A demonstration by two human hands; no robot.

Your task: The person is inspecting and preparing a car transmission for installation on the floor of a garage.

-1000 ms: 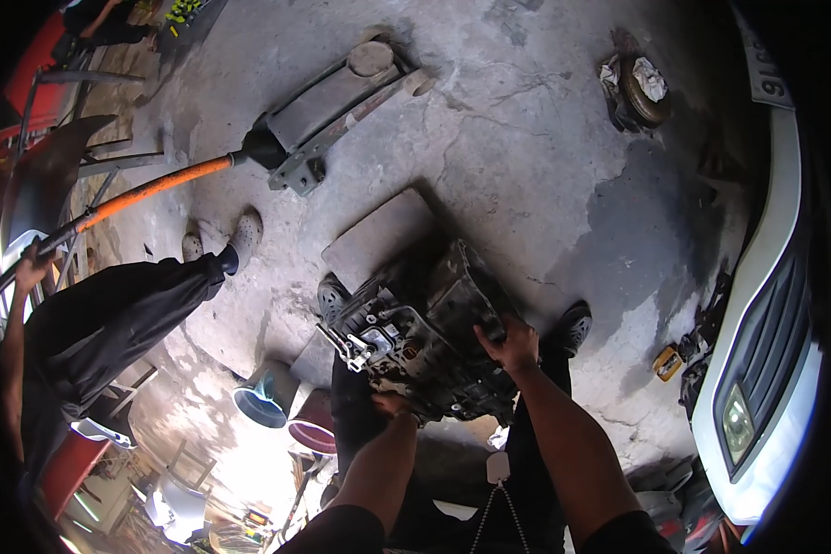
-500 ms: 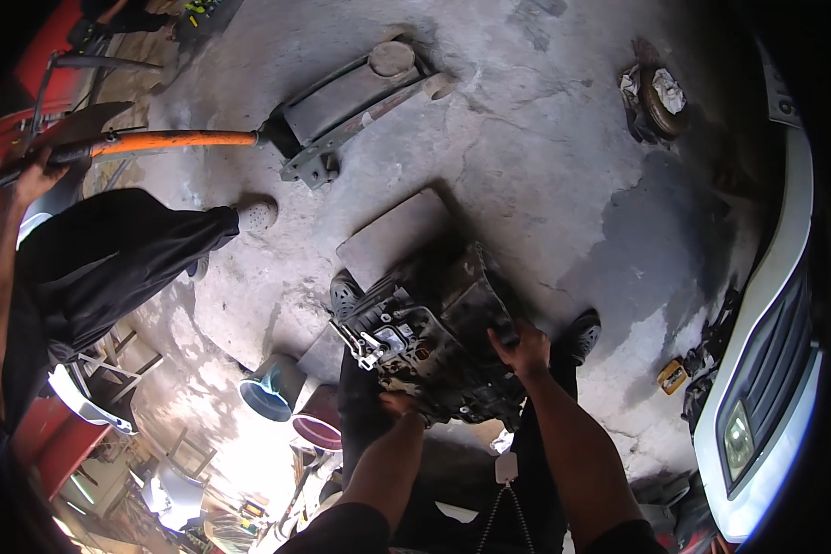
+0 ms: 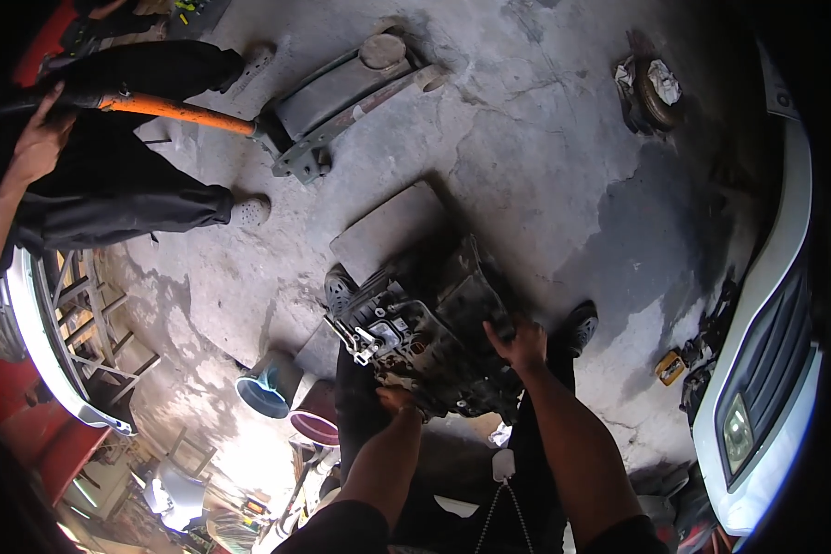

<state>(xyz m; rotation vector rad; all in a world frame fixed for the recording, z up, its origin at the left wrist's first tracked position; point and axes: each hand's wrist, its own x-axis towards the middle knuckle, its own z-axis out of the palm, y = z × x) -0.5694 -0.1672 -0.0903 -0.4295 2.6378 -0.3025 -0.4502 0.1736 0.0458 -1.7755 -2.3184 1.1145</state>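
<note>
A dark, greasy car gearbox [image 3: 439, 346] is held between my legs, above the floor as far as I can tell. A bright metal bracket with levers [image 3: 369, 340] sits on its left side. My left hand [image 3: 399, 399] grips the near left edge, its fingers partly hidden under the casing. At the right side my right hand [image 3: 521, 345] is closed on the casing, thumb over the top. Just beyond the gearbox lies a flat grey slab [image 3: 388, 226], partly covered by it.
A trolley jack [image 3: 342, 97] with an orange handle [image 3: 180, 111] stands at the far left; a co-worker's hand [image 3: 44, 138] holds that handle. Two buckets [image 3: 266, 388] stand to my left. A white car bumper [image 3: 757, 369] is at right. A rusty round part [image 3: 656, 97] lies far right.
The co-worker has stepped, legs now spread farther apart, and the orange handle tilts differently. The gearbox and my hands keep nearly the same place, with the whole view shifted slightly.
</note>
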